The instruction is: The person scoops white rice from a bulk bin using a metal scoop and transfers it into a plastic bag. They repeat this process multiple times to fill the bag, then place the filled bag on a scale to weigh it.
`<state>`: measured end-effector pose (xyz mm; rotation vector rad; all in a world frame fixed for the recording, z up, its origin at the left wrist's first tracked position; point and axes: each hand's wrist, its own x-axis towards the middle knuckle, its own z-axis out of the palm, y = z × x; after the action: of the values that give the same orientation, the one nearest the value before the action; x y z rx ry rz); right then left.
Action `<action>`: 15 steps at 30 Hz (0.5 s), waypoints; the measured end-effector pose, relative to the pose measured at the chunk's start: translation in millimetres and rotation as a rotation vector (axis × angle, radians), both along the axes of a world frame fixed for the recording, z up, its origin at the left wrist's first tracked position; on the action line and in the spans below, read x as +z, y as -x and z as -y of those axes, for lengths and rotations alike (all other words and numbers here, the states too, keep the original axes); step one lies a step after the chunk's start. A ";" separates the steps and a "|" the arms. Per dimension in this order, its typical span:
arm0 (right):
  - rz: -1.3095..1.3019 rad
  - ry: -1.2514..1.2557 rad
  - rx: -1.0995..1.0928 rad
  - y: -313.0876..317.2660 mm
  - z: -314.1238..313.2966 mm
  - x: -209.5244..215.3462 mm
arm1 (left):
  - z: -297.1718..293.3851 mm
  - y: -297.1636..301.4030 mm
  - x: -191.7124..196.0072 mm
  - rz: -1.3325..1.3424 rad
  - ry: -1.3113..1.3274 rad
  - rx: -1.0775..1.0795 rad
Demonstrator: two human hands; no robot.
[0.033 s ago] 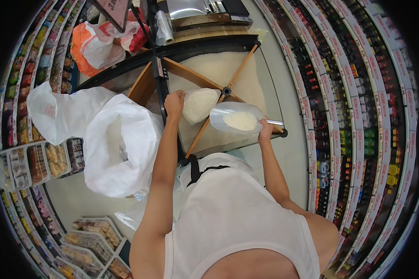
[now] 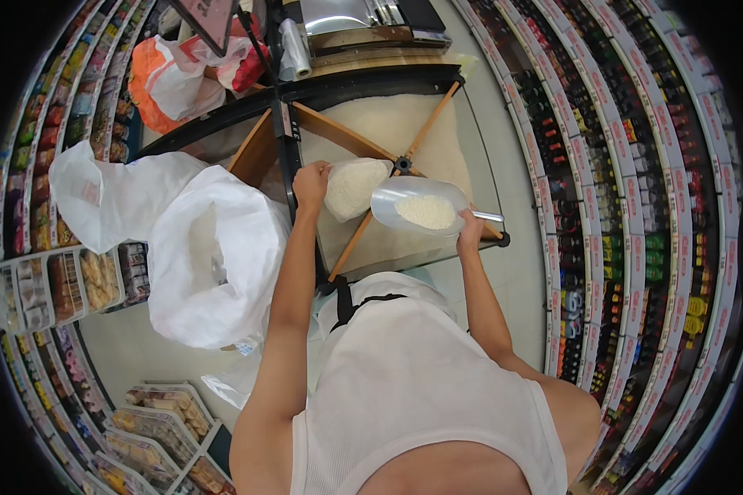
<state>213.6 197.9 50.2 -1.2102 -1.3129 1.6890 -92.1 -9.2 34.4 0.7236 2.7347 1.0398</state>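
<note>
Head | left hand (image 2: pixel 311 183) grips bag (image 2: pixel 356 190) | right hand (image 2: pixel 470 232) grips scoop (image 2: pixel 388 203) | both between hands

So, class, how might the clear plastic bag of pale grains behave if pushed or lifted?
The clear plastic bag of pale grains would probably give when pushed, its thin film bulging around loose contents. It is likely heavy for its size, since it looks well filled. Gripped at its edge by the left hand, it may sag.
</note>
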 end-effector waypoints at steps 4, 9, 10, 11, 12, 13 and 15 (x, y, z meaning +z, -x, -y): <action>0.061 -0.209 0.096 55.9 -7.1 26.6 | 5.8 0.7 3.6 0.041 -0.050 -0.035; 0.240 -0.671 0.318 118.3 11.9 66.6 | 6.5 2.5 7.8 0.076 -0.094 -0.044; 0.258 -0.742 0.320 125.7 15.5 70.8 | 5.5 2.9 8.1 0.084 -0.105 -0.041; 0.280 -0.812 0.323 130.8 19.3 73.5 | 5.4 0.9 9.2 0.094 -0.115 -0.038; 0.303 -0.881 0.323 134.4 21.0 74.3 | 4.5 0.3 10.6 0.106 -0.125 -0.037; 0.295 -0.912 0.305 137.3 20.1 70.9 | 2.7 1.5 10.4 0.096 -0.134 -0.040; 0.312 -0.905 0.309 135.1 24.4 80.0 | 4.6 0.6 6.4 0.082 -0.147 -0.034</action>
<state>78.5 173.5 130.1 -0.7430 -2.2051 0.8633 -92.7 -13.8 40.8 0.7276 2.5892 1.2441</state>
